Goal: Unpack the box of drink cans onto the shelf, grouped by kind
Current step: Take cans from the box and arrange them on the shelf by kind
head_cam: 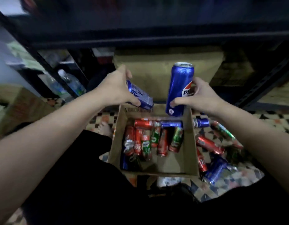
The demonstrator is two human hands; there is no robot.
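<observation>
here the left hand [117, 88] grips a blue can [141, 97], fingers curled round it, the can tilted with its base toward five o'clock, just above the far left corner of the cardboard box [191, 153]. the right hand [200, 96] holds a second blue can [179, 88] almost upright, thumb and fingers wrapped round its lower half, above the box's far edge. inside the box, red, green and blue cans [154, 138] lie jumbled on their sides. at three o'clock of the box more loose cans [210, 144] lie on the patterned floor [270, 118]. at twelve o'clock stands the dark metal shelf [156, 38], with a closed brown carton [156, 73] beneath it.
</observation>
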